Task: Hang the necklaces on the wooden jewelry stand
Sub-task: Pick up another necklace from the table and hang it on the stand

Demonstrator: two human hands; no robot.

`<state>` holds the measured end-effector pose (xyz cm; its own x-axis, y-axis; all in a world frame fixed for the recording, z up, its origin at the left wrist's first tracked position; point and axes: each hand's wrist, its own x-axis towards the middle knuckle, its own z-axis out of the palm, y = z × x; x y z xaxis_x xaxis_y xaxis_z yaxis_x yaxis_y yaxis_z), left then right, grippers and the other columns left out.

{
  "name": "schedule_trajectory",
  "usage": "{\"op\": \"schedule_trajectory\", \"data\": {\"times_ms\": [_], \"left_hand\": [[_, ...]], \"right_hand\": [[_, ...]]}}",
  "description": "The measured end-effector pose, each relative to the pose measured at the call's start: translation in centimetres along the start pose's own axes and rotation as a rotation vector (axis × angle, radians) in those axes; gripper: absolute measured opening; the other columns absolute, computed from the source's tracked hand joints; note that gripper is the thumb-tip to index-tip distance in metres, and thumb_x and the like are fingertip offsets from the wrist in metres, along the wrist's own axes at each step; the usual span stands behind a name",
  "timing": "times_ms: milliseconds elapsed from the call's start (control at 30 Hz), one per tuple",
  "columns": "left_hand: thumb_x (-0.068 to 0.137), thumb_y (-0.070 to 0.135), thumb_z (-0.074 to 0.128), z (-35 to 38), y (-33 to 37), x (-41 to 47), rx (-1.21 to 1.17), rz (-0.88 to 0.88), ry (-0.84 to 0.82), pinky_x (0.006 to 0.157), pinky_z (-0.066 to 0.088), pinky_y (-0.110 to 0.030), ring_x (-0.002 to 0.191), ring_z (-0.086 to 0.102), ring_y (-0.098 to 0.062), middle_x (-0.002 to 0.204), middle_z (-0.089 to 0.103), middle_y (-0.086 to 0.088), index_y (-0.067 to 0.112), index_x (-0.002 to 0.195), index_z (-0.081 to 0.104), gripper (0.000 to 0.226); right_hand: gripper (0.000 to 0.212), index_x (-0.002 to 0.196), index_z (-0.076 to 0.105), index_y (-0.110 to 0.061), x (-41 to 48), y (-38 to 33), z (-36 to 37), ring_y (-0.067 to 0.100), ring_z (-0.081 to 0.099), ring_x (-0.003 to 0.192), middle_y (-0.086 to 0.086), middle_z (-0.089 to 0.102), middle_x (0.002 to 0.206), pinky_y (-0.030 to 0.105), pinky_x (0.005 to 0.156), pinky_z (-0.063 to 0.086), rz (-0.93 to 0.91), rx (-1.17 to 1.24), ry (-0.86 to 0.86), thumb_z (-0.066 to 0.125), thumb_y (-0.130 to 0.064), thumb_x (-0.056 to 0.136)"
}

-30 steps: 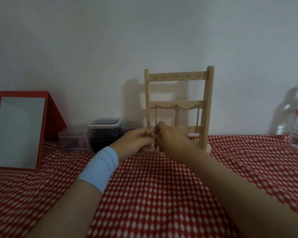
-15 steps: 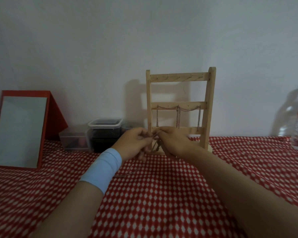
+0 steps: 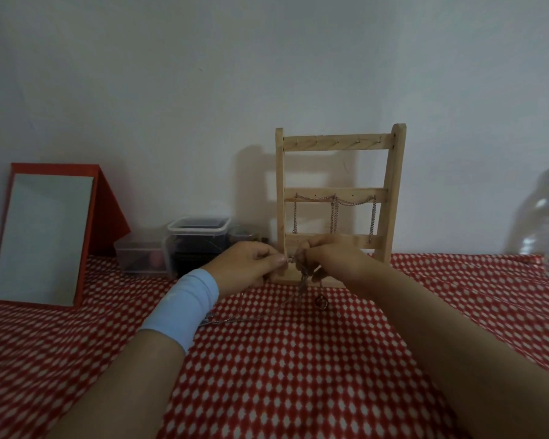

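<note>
Pinching a thin silver chain necklace [image 3: 302, 278] between them, the left hand [image 3: 251, 263] and right hand [image 3: 333, 258] meet fingertip to fingertip, both clamped on the chain; probably clasp work, too small to confirm. The chain hangs straight down below the grip, long axis vertical, with a small round pendant [image 3: 320, 301] at the bottom near the red-and-white checked cloth [image 3: 298, 375]. The light wooden ladder-shaped jewelry stand [image 3: 395, 191] is directly behind and above the grip, both hands about equally near, so the next move is likely up and back to a hook. The middle rung above carries draped silver chains [image 3: 335, 204]; the top rung's hooks are bare. A second loose chain [image 3: 232, 320] lies on the cloth below-left of the grip, by the pale blue wristband [image 3: 184, 305]. Left of the grip are a clear plastic tub [image 3: 200, 232] with dark contents and a smaller clear box [image 3: 137, 248] holding something red-pink.
</note>
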<state>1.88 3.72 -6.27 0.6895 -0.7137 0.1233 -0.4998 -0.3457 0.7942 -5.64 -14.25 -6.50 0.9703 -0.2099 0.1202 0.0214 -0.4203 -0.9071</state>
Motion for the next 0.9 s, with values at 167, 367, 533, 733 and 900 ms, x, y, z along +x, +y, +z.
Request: {"op": "schedule_trajectory", "data": {"times_ms": [167, 367, 533, 733, 900], "left_hand": [[0.097, 0.023, 0.058, 0.0, 0.0, 0.1, -0.005, 0.061, 0.041, 0.065, 0.045, -0.01, 0.065, 0.062, 0.006, 0.075, 0.07, 0.015, 0.019, 0.093, 0.072, 0.014], [0.099, 0.019, 0.053, 0.1, 0.0, 0.2, 0.017, 0.068, 0.047, 0.062, 0.052, -0.017, 0.062, 0.062, -0.005, 0.076, 0.067, 0.003, 0.016, 0.089, 0.069, 0.02], [0.099, 0.022, 0.054, 0.3, 0.0, 0.3, 0.006, 0.062, 0.069, 0.057, 0.047, -0.017, 0.061, 0.061, -0.003, 0.074, 0.068, 0.007, 0.016, 0.089, 0.07, 0.02], [0.098, 0.02, 0.055, 0.5, 0.2, 0.2, -0.03, 0.08, 0.145, 0.055, 0.047, -0.014, 0.055, 0.06, -0.001, 0.073, 0.067, 0.004, 0.015, 0.088, 0.07, 0.018], [0.096, 0.023, 0.058, 0.3, 0.3, 0.2, -0.024, 0.079, 0.164, 0.054, 0.048, -0.017, 0.056, 0.06, -0.003, 0.071, 0.067, 0.004, 0.017, 0.087, 0.069, 0.016]], "right_hand": [[0.027, 0.076, 0.071, -0.016, 0.1, 0.2, -0.5, 0.009, 0.062, 0.08, -0.01, 0.07, 0.073, 0.024, 0.075, 0.049, -0.032, -0.069, -0.06, 0.062, 0.007, 0.087], [0.023, 0.083, 0.074, -0.015, -0.5, -0.4, -1.2, 0.019, 0.068, 0.085, -0.003, 0.075, 0.083, 0.035, 0.087, 0.054, -0.054, -0.1, -0.192, 0.056, -0.012, 0.097], [0.012, 0.108, 0.069, -0.009, -0.2, -0.2, -1.2, 0.024, 0.072, 0.071, 0.01, 0.078, 0.091, 0.038, 0.071, 0.063, -0.077, -0.061, -0.132, 0.065, -0.01, 0.098], [0.022, 0.106, 0.076, -0.01, -0.1, 0.2, -1.0, 0.018, 0.071, 0.073, 0.004, 0.079, 0.101, 0.032, 0.069, 0.061, -0.024, -0.076, -0.198, 0.062, -0.026, 0.1], [0.027, 0.108, 0.075, -0.006, -0.1, 0.8, -0.8, 0.016, 0.058, 0.064, 0.004, 0.077, 0.094, 0.029, 0.062, 0.053, -0.029, 0.071, -0.253, 0.057, -0.025, 0.103]]}}
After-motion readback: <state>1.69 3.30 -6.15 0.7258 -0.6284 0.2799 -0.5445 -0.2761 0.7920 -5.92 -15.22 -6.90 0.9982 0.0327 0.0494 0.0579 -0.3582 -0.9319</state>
